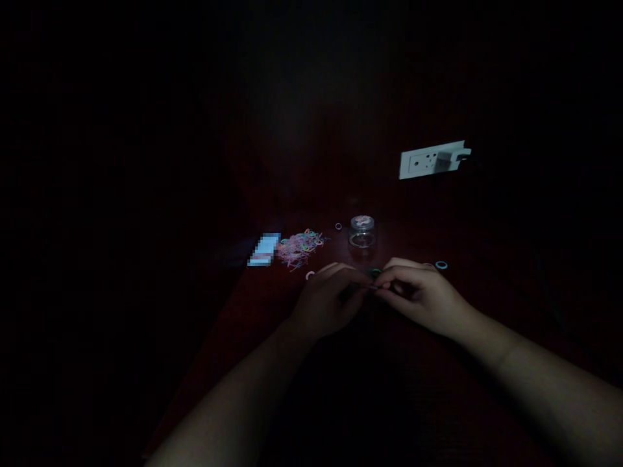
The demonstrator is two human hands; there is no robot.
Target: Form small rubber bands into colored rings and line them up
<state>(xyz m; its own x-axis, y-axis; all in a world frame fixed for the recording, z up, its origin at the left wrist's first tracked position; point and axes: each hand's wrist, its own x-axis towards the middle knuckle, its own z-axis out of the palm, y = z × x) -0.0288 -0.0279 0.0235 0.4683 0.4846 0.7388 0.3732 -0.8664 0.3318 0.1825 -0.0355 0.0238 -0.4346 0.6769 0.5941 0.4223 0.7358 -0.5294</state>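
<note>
My left hand and my right hand meet above the dark red table, fingertips pinched together. Between them is a small, thin, pale piece, too dim and small to name. Just behind the fingertips a bit of green shows, partly hidden by the hands. A pale pink ring-shaped band lies beside my left knuckles. Past my right hand lies a light blue ring-shaped band, and a pinkish one is mostly covered by that hand.
A clear lidded jar stands behind the hands. Left of it are a small ring, a tangled heap of pastel strands and bands, and a bright blurred-out screen. A white wall socket holds a plug at upper right. Surroundings are very dark.
</note>
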